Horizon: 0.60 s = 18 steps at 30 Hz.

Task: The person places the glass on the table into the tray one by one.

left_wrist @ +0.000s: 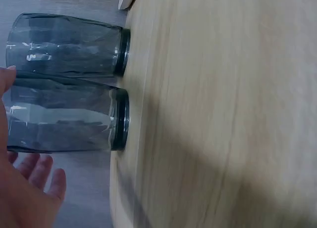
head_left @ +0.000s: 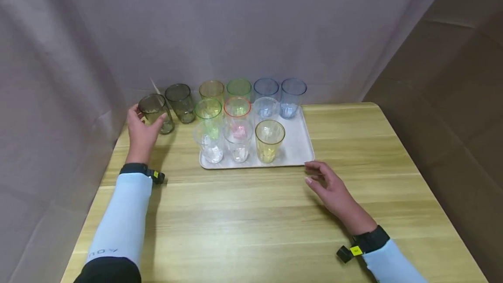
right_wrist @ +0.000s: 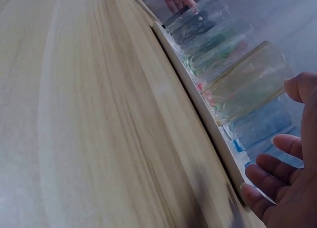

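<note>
Thumb and fingers of my left hand (head_left: 143, 134) lie on opposite sides of a smoky grey drinking glass (head_left: 157, 110), gripping it loosely. This glass (left_wrist: 64, 114) stands upright on the table, its base on the wood in the left wrist view. Just right of it is a second smoky grey glass (head_left: 181, 104). My right hand (head_left: 334, 189), fingers loosely bent and holding nothing, is at the front right corner of a white tray (head_left: 296, 143). Its fingertips are at the tray's edge; whether they touch it I cannot tell.
Several clear and tinted glasses stand in rows on the tray, including a yellow glass (head_left: 269, 141), a red-rimmed glass (head_left: 237, 110) and a blue glass (head_left: 292, 99). A grey curtain (head_left: 243, 21) hangs behind the wooden table (head_left: 235, 217).
</note>
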Each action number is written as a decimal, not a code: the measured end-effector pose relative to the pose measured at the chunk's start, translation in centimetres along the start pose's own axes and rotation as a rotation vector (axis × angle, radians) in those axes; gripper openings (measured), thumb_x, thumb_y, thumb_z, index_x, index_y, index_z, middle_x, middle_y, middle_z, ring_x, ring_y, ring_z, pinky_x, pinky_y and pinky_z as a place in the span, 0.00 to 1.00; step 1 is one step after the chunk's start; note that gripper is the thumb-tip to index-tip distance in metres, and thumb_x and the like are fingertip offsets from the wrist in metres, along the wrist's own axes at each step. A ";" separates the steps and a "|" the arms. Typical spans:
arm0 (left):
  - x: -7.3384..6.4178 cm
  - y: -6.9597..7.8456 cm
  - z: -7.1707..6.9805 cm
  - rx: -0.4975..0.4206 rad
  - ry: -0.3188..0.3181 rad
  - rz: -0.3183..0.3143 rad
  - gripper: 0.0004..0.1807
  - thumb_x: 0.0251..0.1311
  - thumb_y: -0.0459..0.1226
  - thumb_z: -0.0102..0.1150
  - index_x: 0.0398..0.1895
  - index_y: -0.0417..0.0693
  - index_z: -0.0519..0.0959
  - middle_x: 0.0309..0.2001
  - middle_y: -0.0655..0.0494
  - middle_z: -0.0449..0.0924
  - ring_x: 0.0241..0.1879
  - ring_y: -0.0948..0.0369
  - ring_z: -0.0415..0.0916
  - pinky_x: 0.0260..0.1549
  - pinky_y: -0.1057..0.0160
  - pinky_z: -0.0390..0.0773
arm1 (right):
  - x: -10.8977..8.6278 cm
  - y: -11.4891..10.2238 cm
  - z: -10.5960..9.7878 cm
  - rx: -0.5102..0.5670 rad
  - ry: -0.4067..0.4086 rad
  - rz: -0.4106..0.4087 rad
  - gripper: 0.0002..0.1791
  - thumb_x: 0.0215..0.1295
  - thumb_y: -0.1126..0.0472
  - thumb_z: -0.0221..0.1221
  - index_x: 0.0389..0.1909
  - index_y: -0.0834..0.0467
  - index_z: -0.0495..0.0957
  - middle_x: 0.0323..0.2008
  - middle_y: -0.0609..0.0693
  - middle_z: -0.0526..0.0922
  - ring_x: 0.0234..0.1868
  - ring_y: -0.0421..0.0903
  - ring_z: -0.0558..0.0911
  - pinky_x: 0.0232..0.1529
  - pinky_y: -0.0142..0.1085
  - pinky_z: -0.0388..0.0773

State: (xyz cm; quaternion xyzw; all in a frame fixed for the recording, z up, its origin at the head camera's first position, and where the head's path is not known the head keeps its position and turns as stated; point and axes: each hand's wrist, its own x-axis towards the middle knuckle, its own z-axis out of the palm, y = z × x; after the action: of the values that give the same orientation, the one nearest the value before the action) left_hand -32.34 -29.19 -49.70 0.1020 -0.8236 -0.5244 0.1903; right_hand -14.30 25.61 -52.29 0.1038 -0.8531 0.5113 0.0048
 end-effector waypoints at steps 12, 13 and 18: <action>-2.3 -0.1 -1.0 -0.017 -0.001 0.027 0.50 0.54 0.59 0.74 0.75 0.51 0.61 0.66 0.51 0.66 0.64 0.59 0.65 0.64 0.58 0.71 | 0.0 0.0 0.0 -0.006 -0.005 -0.013 0.26 0.77 0.58 0.59 0.70 0.64 0.69 0.66 0.63 0.74 0.65 0.60 0.74 0.68 0.62 0.67; -2.8 0.1 -1.3 -0.011 -0.006 0.032 0.50 0.54 0.58 0.75 0.75 0.51 0.62 0.66 0.51 0.67 0.65 0.59 0.65 0.64 0.57 0.72 | 0.1 0.0 0.0 -0.004 -0.006 -0.015 0.26 0.77 0.58 0.59 0.70 0.63 0.69 0.66 0.63 0.74 0.65 0.60 0.74 0.68 0.61 0.67; -5.9 1.2 -3.1 0.029 -0.040 0.063 0.47 0.54 0.54 0.77 0.74 0.48 0.67 0.64 0.51 0.67 0.64 0.58 0.66 0.64 0.54 0.75 | 0.2 0.1 0.1 -0.002 -0.010 -0.033 0.25 0.77 0.59 0.60 0.69 0.64 0.69 0.65 0.63 0.75 0.63 0.59 0.75 0.67 0.61 0.68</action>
State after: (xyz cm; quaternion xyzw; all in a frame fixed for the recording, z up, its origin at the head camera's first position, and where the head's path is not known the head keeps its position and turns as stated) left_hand -25.64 -29.08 -48.62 0.0684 -0.8375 -0.5083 0.1885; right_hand -14.45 25.57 -52.35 0.1205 -0.8519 0.5096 0.0092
